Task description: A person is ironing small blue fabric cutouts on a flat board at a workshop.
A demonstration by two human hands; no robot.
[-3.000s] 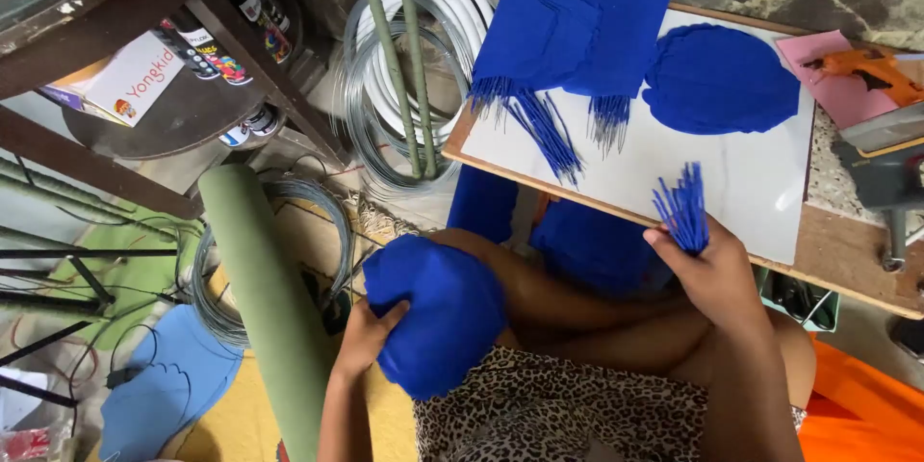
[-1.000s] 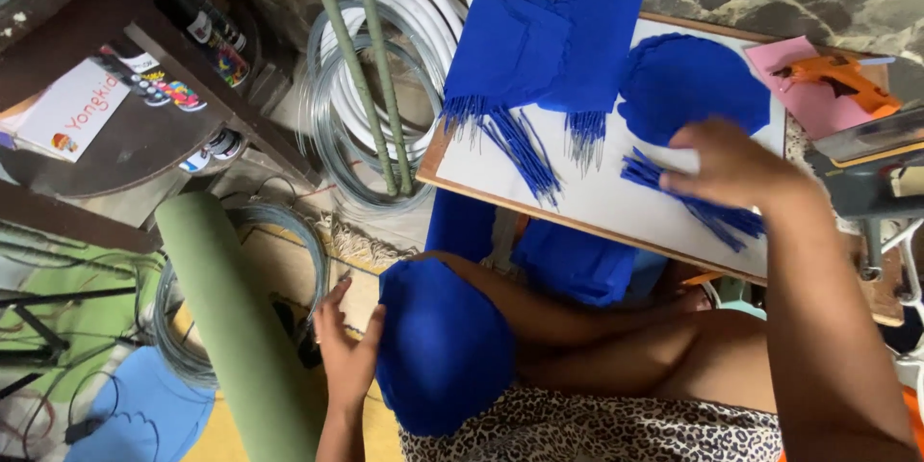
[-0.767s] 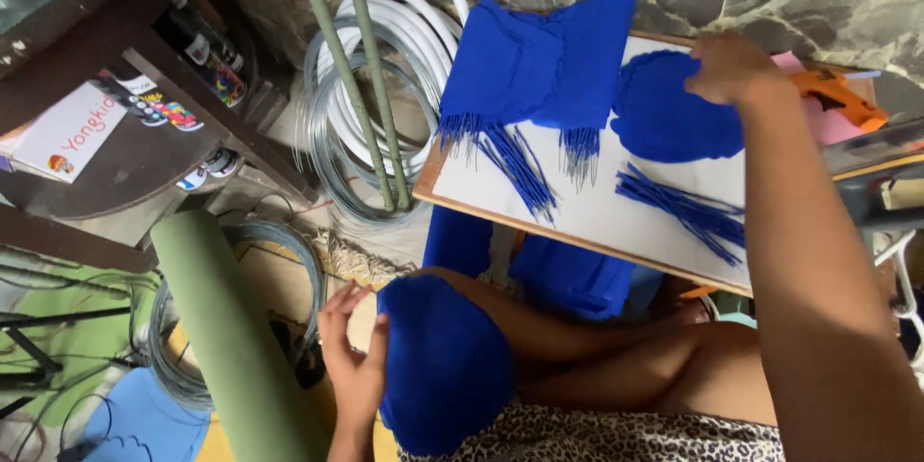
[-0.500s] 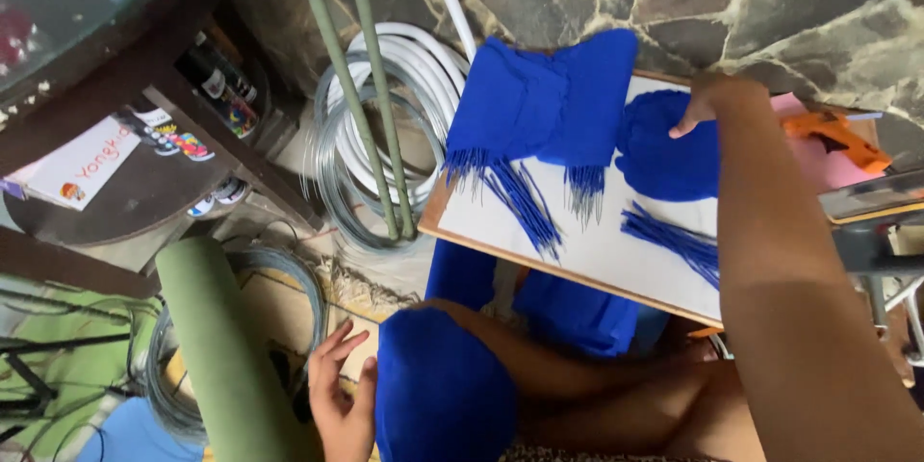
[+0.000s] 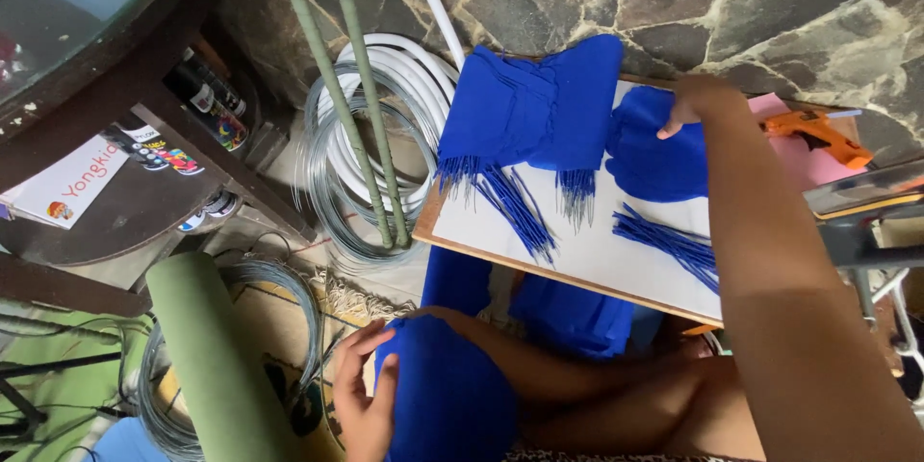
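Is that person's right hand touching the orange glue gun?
Apart. The head view shows the right hand resting on blue fabric, with pink sheet between it and the glue gun.

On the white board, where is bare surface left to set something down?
White board: a bare strip at its near-left edge, bordered by the fringed blue cloth and the loose blue strands. The far side is crowded with blue pieces under the right hand.

White board (image 5: 616,260) has free room at its centre, a bare strip between the fringed blue pieces (image 5: 539,111) at 12 o'clock and the loose blue strands (image 5: 674,245) at 3. Right hand (image 5: 698,101) on the round blue piece (image 5: 654,149) blocks the 1 o'clock corner; orange glue gun (image 5: 818,130) just beyond. At 9, wire coils (image 5: 356,164) and green rods (image 5: 351,87) crowd the edge. Green roll (image 5: 207,356) blocks 7, beside the left hand (image 5: 366,399).
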